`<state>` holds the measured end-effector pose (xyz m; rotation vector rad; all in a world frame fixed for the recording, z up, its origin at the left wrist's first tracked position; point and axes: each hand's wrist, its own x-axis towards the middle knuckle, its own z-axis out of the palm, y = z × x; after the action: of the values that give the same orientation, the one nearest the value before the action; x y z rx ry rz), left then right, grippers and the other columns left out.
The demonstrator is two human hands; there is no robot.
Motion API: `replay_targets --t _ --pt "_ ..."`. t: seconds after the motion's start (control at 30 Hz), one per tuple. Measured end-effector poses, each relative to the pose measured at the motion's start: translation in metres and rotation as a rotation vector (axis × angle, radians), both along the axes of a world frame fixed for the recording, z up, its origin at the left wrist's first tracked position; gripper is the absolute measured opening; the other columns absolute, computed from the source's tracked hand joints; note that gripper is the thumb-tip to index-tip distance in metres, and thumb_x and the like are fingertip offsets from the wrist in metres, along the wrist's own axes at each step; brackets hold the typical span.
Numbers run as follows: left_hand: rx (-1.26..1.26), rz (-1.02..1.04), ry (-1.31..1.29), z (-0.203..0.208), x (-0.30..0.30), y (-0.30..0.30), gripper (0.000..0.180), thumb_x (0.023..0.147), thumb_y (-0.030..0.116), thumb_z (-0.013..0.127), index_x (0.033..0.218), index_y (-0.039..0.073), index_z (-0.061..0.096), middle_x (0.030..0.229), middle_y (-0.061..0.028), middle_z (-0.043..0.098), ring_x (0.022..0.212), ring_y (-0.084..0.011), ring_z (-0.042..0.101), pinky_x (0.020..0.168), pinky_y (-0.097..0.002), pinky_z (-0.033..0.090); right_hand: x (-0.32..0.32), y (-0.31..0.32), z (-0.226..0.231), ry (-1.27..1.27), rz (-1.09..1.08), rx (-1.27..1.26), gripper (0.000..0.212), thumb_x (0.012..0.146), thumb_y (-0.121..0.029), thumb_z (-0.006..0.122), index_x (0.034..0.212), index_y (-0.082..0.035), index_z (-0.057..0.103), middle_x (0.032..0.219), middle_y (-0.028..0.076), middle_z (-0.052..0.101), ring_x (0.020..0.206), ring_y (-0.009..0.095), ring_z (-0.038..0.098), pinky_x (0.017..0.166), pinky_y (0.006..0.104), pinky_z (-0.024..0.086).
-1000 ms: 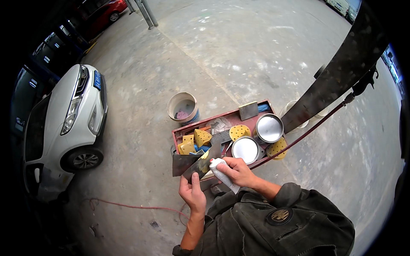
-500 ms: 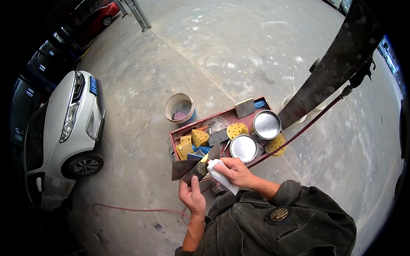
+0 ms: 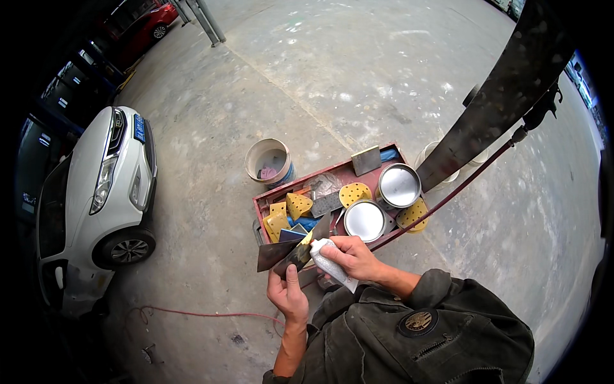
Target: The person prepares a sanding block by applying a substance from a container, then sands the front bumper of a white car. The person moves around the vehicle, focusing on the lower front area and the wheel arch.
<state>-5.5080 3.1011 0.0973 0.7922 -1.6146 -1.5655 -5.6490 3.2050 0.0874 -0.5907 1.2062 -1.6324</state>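
My left hand [image 3: 289, 297] is closed on dark flat putty spreaders [image 3: 295, 260], fanned out, with the thumb pressed on the near one. A dab of yellow paste [image 3: 307, 237] lies at the upper edge of that blade. My right hand [image 3: 358, 260] grips a crumpled white tube [image 3: 335, 265], its thumb on the side. The tube's nozzle end points at the paste and is close to the blade; whether it touches, I cannot tell. Beyond both hands stands a red tray cart [image 3: 291, 184].
In the cart are two round tins [image 3: 364, 220], yellow perforated sanding discs [image 3: 355, 193], a grey block [image 3: 326, 203] and a flat pad [image 3: 366, 160]. A bucket [image 3: 268, 153] stands beside it. A dark panel [image 3: 492, 96] and red hose [image 3: 460, 185] are right; a white car [image 3: 96, 192] is left.
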Motion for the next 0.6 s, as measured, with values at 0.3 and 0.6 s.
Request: replay_targets --t 0.3,0.6 --pt "-0.009 0.016 -0.005 0.0017 -0.0027 0.0019 0.021 0.098 0.011 0.057 0.112 -0.003 0.060 0.104 -0.0064 0.066 0.087 -0.0103 0.060 0.074 -0.0235 0.046 -0.0012 0.0010 -0.0015 -0.035 0.002 -0.028 0.029 0.102 -0.024 0.051 0.106 0.002 0.062 0.083 0.009 0.068 0.068 0.013 0.066 0.060 0.0263 0.055" --pt "-0.029 0.019 -0.012 -0.0029 -0.0027 0.0004 0.021 0.098 0.012 0.057 0.112 -0.003 0.060 0.103 -0.0059 0.066 0.084 -0.0090 0.059 0.071 -0.0224 0.046 -0.0030 0.0005 0.0012 -0.031 -0.005 -0.035 0.029 0.102 -0.024 0.051 0.106 0.002 0.062 0.082 0.009 0.068 0.066 0.013 0.066 0.058 0.0254 0.054"
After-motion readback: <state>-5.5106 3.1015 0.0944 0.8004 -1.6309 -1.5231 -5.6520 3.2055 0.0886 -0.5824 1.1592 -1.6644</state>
